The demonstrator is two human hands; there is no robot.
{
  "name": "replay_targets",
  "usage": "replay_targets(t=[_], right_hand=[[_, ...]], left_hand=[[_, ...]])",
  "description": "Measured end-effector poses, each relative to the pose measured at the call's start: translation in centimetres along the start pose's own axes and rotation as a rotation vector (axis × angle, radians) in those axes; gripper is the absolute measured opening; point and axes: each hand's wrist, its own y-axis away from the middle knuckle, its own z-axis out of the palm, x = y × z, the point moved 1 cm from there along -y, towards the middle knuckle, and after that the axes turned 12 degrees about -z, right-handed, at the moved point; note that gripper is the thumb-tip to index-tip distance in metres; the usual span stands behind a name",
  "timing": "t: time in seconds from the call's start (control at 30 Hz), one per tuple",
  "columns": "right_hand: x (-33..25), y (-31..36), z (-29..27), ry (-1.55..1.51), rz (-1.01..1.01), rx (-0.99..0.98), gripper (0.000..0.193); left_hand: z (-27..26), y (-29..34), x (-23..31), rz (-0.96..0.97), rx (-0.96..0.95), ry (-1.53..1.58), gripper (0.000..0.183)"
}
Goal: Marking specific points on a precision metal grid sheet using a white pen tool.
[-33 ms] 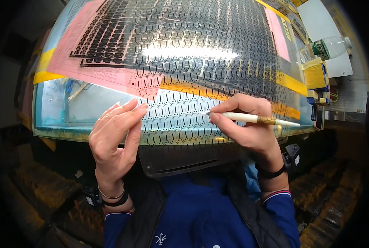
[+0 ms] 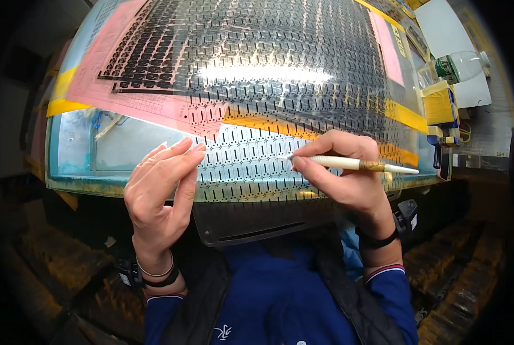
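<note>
The right hand (image 2: 349, 172), at 3 o'clock from the middle of the view, grasps a white pen (image 2: 338, 163) between thumb and fingertips. The pen's fine tip points to 9 o'clock, over the near part of the film (image 2: 242, 154), a clear sheet printed with rows of black marks; whether tip and film touch, I cannot tell. The film spreads from the middle up to 12 o'clock, over the table (image 2: 104, 191). The left hand (image 2: 156, 184), at 9 o'clock, is released, with nothing seen in it, its fingers close together and loosely bent; its fingertips are at the film's edge, and contact cannot be made out. A pink sheet (image 2: 93, 80) lies at 10 o'clock, yellow tape (image 2: 67, 104) at its corner. At 2 o'clock a bottle (image 2: 468, 65) is near a yellow box (image 2: 439, 109). A black panel (image 2: 251, 221) is at 6 o'clock, just below the table's edge
</note>
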Motion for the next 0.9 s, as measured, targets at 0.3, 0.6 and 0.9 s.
replay_targets(t=[0.3, 0.6, 0.9], right_hand=[[-0.19, -0.02, 0.00, -0.011, 0.031, -0.012, 0.011], [-0.01, 0.01, 0.02, -0.029, 0.042, 0.007, 0.011], [-0.07, -0.03, -0.21, 0.020, -0.004, -0.034, 0.010]], left_hand=[[-0.09, 0.09, -0.10, 0.009, -0.006, -0.001, 0.024], [-0.02, -0.07, 0.07, 0.016, -0.005, -0.011, 0.024], [-0.07, 0.01, -0.07, 0.014, -0.007, -0.008, 0.024]])
